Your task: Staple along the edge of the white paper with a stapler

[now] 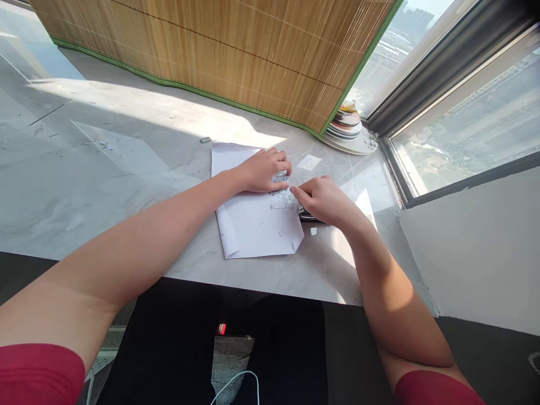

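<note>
Left to right: fine loose bits [105, 145] lie scattered on the marbled table [139, 180]; 1 small grey block [205, 139] sits near the upper-left corner of the white paper [257, 230]. The left hand [261, 170] lies across the paper, fingers curved and parted, with no visible grasp. Dense, staple-like rows [282, 198] mark the paper's right side, between the 2 hands. The right hand [318, 197] is curled at that edge; whether it pinches anything cannot be told. Beneath it, 1 dark object [311, 217] shows partly. The step in hand appears to be close work on these rows; the next move calls for steady paper and precise fingertips. Farther right: stacked plates [346, 132].
</note>
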Available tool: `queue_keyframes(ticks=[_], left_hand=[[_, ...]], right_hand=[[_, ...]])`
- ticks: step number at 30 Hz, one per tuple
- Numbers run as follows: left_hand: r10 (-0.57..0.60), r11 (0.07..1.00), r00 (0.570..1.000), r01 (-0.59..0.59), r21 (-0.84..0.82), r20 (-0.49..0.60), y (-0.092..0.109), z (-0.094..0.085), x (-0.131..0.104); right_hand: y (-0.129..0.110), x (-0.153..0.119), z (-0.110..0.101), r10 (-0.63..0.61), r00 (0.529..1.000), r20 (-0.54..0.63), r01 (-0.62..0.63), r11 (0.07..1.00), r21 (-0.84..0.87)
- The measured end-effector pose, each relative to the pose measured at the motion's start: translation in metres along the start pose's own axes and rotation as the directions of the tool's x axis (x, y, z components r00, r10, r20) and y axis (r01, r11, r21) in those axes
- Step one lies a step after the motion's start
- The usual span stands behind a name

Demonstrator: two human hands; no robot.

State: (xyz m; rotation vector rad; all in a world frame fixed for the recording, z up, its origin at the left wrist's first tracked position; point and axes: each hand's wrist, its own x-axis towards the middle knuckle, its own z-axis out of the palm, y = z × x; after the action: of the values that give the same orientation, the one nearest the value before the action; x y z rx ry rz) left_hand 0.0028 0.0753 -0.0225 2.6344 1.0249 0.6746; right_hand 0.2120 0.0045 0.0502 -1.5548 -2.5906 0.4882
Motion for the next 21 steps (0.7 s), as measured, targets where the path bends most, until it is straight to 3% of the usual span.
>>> queue_keyframes(ticks=[21], left_hand=[[-0.007, 1.000, 1.000, 0.007, -0.018, -0.010, -0.001, 0.002, 0.000]], right_hand=[[-0.005, 0.000, 0.011, 0.035, 0.999, -0.011, -0.036, 0.995, -0.094]])
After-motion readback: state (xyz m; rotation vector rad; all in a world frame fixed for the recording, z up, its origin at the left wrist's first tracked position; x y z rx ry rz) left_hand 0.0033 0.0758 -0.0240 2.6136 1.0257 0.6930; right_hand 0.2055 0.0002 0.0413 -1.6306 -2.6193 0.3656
